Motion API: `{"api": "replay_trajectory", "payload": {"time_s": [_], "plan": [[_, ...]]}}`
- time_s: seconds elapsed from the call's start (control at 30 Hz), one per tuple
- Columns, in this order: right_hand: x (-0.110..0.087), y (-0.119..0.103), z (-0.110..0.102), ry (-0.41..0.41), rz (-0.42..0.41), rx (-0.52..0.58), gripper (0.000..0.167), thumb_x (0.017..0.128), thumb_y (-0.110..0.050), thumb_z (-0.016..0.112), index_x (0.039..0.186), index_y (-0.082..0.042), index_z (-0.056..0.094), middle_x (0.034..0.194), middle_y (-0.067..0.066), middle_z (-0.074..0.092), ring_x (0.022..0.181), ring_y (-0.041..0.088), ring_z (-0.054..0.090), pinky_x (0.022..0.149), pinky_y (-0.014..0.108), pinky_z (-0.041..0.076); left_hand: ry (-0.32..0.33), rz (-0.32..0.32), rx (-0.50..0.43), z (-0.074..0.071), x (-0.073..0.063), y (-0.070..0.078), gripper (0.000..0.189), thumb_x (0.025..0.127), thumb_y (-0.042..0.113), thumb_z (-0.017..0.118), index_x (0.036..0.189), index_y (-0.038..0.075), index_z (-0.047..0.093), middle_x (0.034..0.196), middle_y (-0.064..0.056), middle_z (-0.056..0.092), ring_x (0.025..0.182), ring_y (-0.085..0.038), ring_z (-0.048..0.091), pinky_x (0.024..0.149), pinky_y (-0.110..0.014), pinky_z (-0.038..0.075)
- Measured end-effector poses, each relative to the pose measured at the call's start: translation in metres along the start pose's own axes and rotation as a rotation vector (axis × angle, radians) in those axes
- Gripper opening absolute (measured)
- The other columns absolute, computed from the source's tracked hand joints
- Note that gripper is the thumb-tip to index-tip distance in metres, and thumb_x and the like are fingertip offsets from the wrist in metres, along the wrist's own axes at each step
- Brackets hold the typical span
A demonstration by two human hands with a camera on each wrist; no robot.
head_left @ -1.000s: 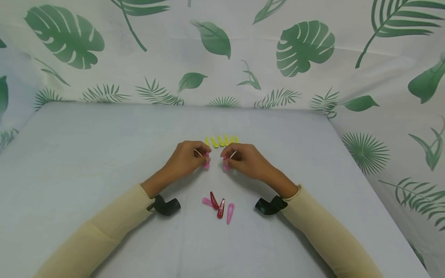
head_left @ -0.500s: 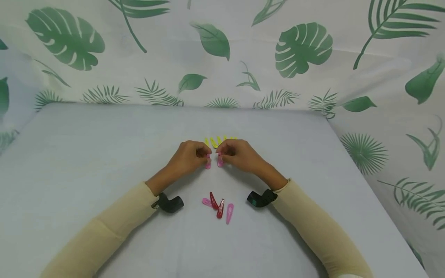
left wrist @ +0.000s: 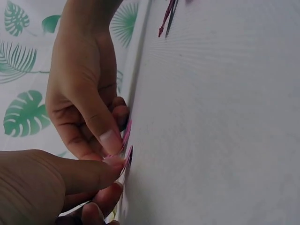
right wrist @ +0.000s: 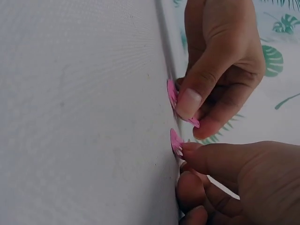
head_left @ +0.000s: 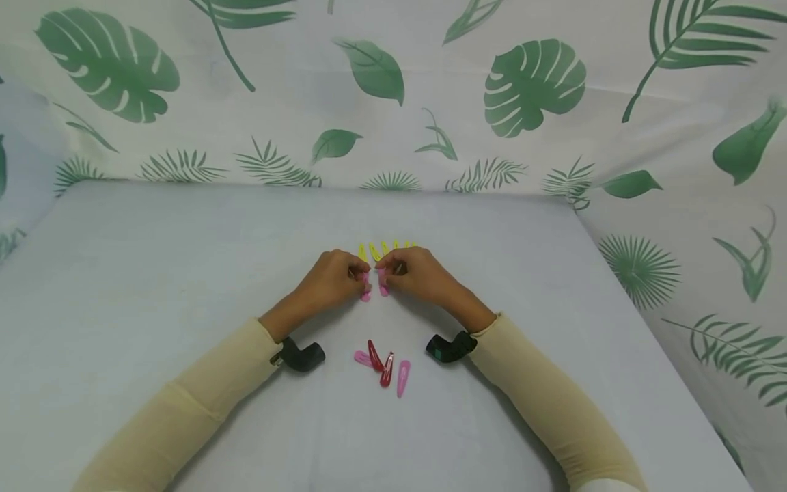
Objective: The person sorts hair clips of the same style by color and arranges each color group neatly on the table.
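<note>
My left hand (head_left: 332, 280) pinches a pink snap hair clip (head_left: 365, 296) between thumb and fingers, close to the white tabletop. Just to its right, my right hand (head_left: 420, 277) pinches a second pink hair clip (head_left: 384, 290), with a small gap between the two. The right wrist view shows both clips' wide ends low at the cloth, the left hand's clip (right wrist: 171, 90) above the right hand's clip (right wrist: 176, 139). Behind the fingers stands a row of several yellow hair clips (head_left: 374, 253), partly covered by the right hand.
Nearer my body lie two red hair clips (head_left: 387, 370), one resting over a pink clip (head_left: 362, 358), and a separate pink clip (head_left: 402, 379). Black wrist-worn devices (head_left: 302, 357) jut inward from both sleeves. A leaf-print sheet (head_left: 393, 102) hangs behind the white-covered table (head_left: 184, 253).
My right hand has moved left with its pink clip, closing the gap to the left hand's clip. My left hand has barely moved. The clips on the cloth have not moved.
</note>
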State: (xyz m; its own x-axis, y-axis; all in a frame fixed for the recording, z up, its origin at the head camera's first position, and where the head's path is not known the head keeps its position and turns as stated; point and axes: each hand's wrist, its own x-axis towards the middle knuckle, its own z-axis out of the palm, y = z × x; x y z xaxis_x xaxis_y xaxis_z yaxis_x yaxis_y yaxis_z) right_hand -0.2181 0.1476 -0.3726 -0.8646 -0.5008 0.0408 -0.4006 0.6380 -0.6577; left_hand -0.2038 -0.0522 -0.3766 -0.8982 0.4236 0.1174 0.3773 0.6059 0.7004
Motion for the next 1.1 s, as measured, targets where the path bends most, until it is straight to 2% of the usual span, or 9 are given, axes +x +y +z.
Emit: {"api": "replay_trajectory", "payload": {"time_s": [0.13,0.37,0.63,0.93,1.1], "plan": [[0.001,-0.004,0.000,-0.001,0.020,-0.024,0.016,0.088,-0.005,0.070,0.103,-0.002,0.073,0.081,0.002,0.064,0.074,0.015,0.057,0.066,0.027,0.047,-0.005,-0.030,0.039,0.000,0.000,0.000,0.025,0.081,0.005,0.077,0.104,-0.004,0.073,0.086,-0.008,0.067,0.080,-0.018,0.059,0.072,-0.031,0.048],[0.001,-0.006,0.000,-0.001,0.042,-0.021,0.022,0.087,-0.001,0.068,0.109,0.000,0.069,0.081,0.004,0.064,0.073,0.015,0.057,0.068,0.028,0.046,-0.034,-0.024,0.039,-0.004,0.000,-0.003,0.024,0.084,0.008,0.075,0.104,-0.005,0.072,0.088,-0.009,0.067,0.082,-0.019,0.060,0.074,-0.032,0.049],[-0.004,-0.006,-0.001,0.013,0.044,-0.016,0.028,0.088,-0.004,0.066,0.116,-0.002,0.067,0.085,0.005,0.065,0.074,0.017,0.059,0.069,0.030,0.047,-0.039,-0.032,0.026,-0.012,-0.004,-0.001,0.029,0.085,0.012,0.076,0.109,-0.005,0.071,0.096,-0.011,0.066,0.086,-0.021,0.060,0.076,-0.034,0.049],[-0.023,-0.003,-0.009,0.032,0.044,0.009,0.025,0.091,-0.009,0.067,0.116,-0.004,0.067,0.089,0.004,0.065,0.067,0.015,0.058,0.060,0.029,0.047,-0.105,0.002,0.022,-0.009,-0.005,-0.001,0.048,0.076,0.019,0.085,0.115,-0.004,0.069,0.102,-0.011,0.060,0.079,-0.018,0.055,0.068,-0.029,0.047],[-0.039,-0.001,-0.015,0.045,-0.028,0.033,0.020,0.091,-0.009,0.069,0.109,-0.004,0.070,0.086,0.001,0.064,0.070,0.015,0.058,0.063,0.030,0.048,-0.138,-0.016,0.048,-0.007,-0.006,0.000,0.051,0.076,0.019,0.085,0.119,-0.002,0.068,0.105,-0.010,0.058,0.083,-0.018,0.054,0.071,-0.029,0.046]]}}
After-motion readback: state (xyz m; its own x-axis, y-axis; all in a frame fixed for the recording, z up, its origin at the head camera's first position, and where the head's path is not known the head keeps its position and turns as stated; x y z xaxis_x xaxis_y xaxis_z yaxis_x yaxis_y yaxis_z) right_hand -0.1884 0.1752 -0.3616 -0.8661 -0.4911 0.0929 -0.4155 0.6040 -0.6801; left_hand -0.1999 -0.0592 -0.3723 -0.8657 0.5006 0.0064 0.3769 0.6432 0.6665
